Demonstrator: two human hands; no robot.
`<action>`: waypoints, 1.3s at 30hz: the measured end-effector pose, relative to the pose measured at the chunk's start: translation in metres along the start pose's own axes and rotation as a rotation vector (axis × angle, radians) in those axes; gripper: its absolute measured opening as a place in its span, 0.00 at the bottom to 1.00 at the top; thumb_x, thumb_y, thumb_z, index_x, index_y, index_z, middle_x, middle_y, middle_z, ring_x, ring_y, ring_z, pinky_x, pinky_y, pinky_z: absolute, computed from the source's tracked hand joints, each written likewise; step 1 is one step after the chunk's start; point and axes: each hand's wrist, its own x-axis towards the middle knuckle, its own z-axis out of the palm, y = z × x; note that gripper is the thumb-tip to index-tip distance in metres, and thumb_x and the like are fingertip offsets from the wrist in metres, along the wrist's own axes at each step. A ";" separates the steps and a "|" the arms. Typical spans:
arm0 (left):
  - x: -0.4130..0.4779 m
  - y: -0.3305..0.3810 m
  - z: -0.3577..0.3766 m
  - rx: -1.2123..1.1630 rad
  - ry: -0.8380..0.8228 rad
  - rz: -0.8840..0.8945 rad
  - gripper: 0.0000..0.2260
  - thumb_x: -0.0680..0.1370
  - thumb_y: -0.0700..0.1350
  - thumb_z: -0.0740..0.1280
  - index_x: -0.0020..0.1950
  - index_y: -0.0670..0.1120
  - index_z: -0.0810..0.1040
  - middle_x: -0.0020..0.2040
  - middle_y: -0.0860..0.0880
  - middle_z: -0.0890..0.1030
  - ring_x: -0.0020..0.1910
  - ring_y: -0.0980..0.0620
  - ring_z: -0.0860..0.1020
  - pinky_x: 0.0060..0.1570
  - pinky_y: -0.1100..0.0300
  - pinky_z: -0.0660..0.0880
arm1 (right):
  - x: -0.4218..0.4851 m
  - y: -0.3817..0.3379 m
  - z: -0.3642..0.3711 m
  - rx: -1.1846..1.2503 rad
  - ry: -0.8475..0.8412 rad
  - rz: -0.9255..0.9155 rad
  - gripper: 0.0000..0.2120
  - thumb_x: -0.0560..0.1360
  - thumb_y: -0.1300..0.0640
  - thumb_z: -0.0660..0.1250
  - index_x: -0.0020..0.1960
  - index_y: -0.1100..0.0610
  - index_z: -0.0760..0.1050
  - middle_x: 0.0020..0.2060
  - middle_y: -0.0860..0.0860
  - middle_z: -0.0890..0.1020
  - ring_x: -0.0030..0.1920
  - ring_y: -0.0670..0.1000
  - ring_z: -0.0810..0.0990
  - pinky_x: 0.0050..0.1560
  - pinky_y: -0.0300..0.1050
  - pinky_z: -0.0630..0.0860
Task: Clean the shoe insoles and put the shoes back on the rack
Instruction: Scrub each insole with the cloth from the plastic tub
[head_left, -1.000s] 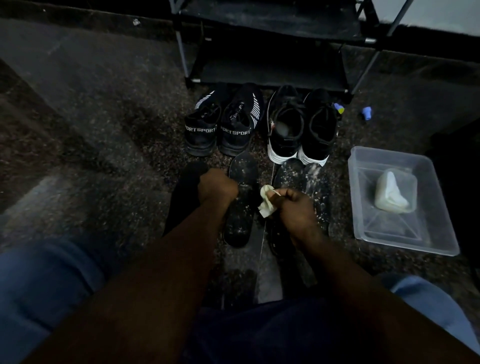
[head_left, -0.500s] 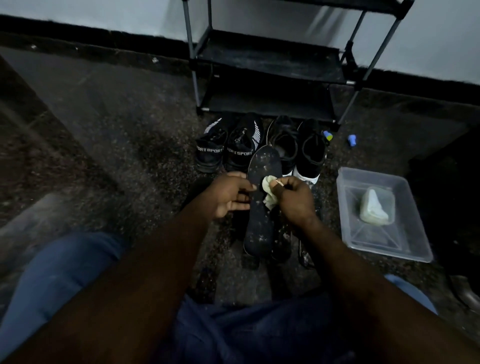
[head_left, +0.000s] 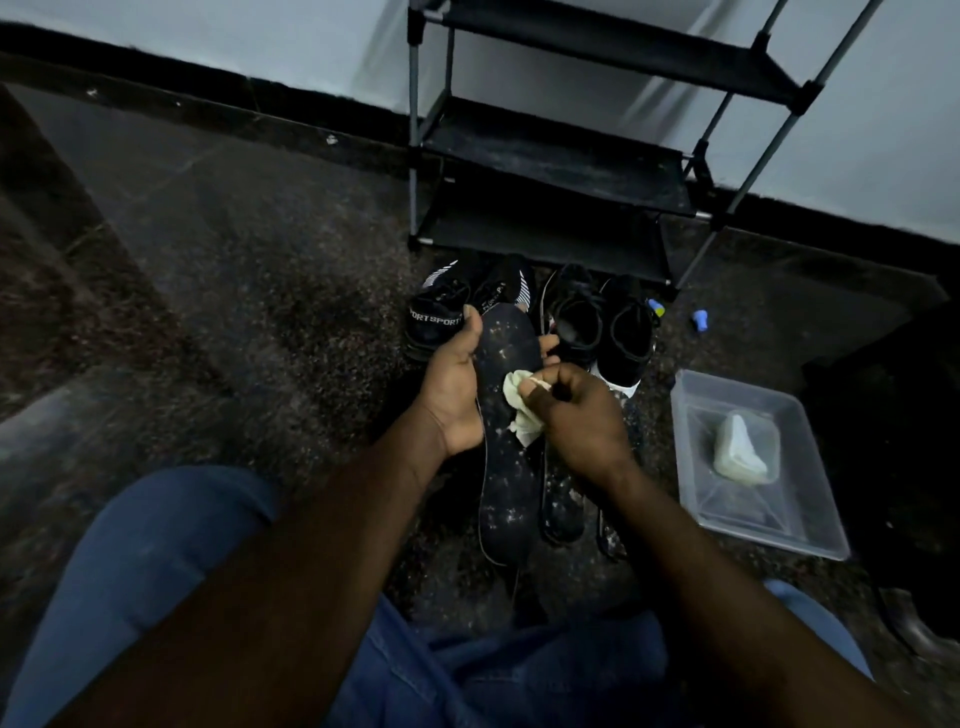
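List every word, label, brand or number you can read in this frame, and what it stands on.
"ORTSPORT": white letters on the heel of the leftmost black shoe; its first letters curve out of sight.
The shoe beside it: faint heel print, too blurred to read.
No text visible on the insole, cloth, tray or rack.

Matt dark insole (head_left: 506, 493), flecked with pale grit, under soft pale cloth (head_left: 519, 410). At three o'clock, clear glossy plastic tray (head_left: 737, 514). At twelve, rack (head_left: 413, 156) of dull metal tubing and matt black fabric shelves (head_left: 550, 150). Polished speckled stone floor (head_left: 249, 291).
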 end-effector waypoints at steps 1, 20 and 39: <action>0.002 0.001 -0.002 -0.023 0.006 0.011 0.36 0.83 0.69 0.46 0.51 0.50 0.89 0.59 0.42 0.85 0.65 0.42 0.78 0.68 0.44 0.73 | 0.001 -0.001 -0.003 -0.054 0.055 -0.016 0.07 0.76 0.48 0.73 0.42 0.50 0.81 0.39 0.48 0.86 0.43 0.51 0.85 0.50 0.55 0.82; 0.038 -0.010 -0.012 -0.029 0.044 -0.003 0.31 0.84 0.66 0.50 0.76 0.49 0.73 0.73 0.42 0.76 0.72 0.43 0.74 0.65 0.50 0.75 | 0.038 0.001 0.014 -0.474 0.323 -0.421 0.05 0.74 0.58 0.72 0.49 0.55 0.85 0.48 0.52 0.83 0.45 0.52 0.82 0.47 0.42 0.76; 0.044 -0.022 -0.009 0.025 0.099 -0.083 0.32 0.83 0.67 0.53 0.73 0.45 0.76 0.68 0.41 0.80 0.62 0.44 0.81 0.60 0.50 0.78 | 0.066 0.003 0.010 -0.515 0.322 -0.417 0.05 0.73 0.59 0.71 0.47 0.52 0.85 0.44 0.52 0.84 0.41 0.52 0.82 0.45 0.43 0.76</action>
